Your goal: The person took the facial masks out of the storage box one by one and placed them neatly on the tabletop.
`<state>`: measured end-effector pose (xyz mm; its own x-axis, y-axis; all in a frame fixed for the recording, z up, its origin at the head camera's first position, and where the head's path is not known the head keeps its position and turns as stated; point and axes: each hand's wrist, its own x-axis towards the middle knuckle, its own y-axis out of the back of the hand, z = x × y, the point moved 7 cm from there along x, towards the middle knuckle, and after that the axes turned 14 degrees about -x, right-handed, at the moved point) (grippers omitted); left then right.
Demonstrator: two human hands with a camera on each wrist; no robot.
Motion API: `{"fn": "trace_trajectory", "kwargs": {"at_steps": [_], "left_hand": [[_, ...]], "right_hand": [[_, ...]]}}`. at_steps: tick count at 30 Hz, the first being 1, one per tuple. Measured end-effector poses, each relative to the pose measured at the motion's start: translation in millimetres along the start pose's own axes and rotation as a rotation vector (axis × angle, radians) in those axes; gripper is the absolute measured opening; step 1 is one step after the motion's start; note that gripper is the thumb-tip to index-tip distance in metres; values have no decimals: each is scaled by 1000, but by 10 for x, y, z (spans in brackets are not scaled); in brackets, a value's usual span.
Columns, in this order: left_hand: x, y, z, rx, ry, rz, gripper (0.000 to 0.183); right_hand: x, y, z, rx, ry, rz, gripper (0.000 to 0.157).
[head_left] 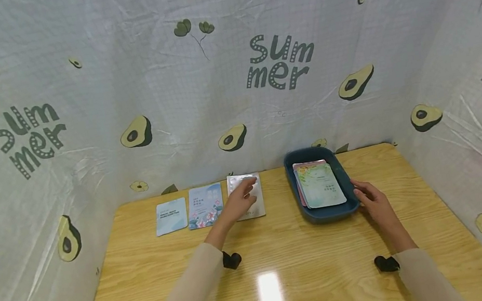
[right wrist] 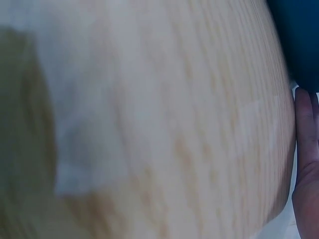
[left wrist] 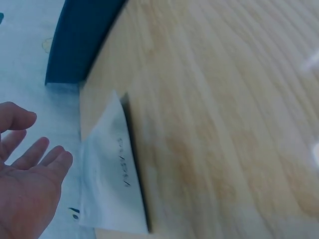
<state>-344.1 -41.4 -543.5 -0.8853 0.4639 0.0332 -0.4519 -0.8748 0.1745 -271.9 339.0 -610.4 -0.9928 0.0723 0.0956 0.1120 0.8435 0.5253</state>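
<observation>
My left hand [head_left: 239, 204] hovers over a silvery-white sachet [head_left: 256, 210], its fingers loosely bent with nothing between them. In the left wrist view, that hand [left wrist: 32, 184] is beside the pale sachet [left wrist: 112, 179], which has a line of print. My right hand [head_left: 376, 205] is at the right side of a dark blue plastic basket [head_left: 325, 218], fingertips against its wall. The right wrist view shows the fingers nearly straight below the blue wall [right wrist: 299, 40]. Inside the basket lies a stack of sachets, a pale green floral one [head_left: 320, 185] on top and a pink edge beneath.
Left of the silvery sachet lie a blue floral sachet [head_left: 204, 207] and a smaller light blue sachet [head_left: 171, 216], in a row along the back of the wooden table [head_left: 317, 270]. A white printed sheet [head_left: 186, 101] hangs behind and at both sides.
</observation>
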Motion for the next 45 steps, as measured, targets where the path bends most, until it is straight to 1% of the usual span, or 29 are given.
{"fn": "trace_trajectory", "kwargs": {"at_steps": [4,5,10,15,20,25,29,32,37,40,44,45], "left_hand": [[123,-89,90,-33,-24,-14,53],[172,-110,70,-30,-25,-19,53],[290,-270,231,-40,-30,-40,53],[443,-411,366,-48,-43,-13,50],[594,-554,486,-106,-44,10,49],[704,-702,590,-184,-20,42,46],[792,-811,658,-204,1,62,45],[840,-857,675,-198,27,80,44],[915,-912,648,-210,87,153,42],[939,-999,572,-217,163,194,39],[899,-1134,461,-233,278,229,36],[884,-1169,441,-245,299,227,35]], "right_hand": [[-8,-5,2,-7,-18,3,51],[-11,-5,-2,-11,-27,3,51],[0,-4,-1,-20,-41,2,51],[-1,14,-14,-14,-38,7,51],[-15,24,-2,-10,-34,2,52],[-10,17,12,-11,-46,11,51],[6,17,17,-21,-34,18,51],[19,14,7,-27,-20,12,52],[36,7,-11,-13,-12,3,52],[24,10,-4,-8,-21,1,52],[4,16,-1,-8,-26,0,52],[2,14,-3,-9,-24,-2,52]]}}
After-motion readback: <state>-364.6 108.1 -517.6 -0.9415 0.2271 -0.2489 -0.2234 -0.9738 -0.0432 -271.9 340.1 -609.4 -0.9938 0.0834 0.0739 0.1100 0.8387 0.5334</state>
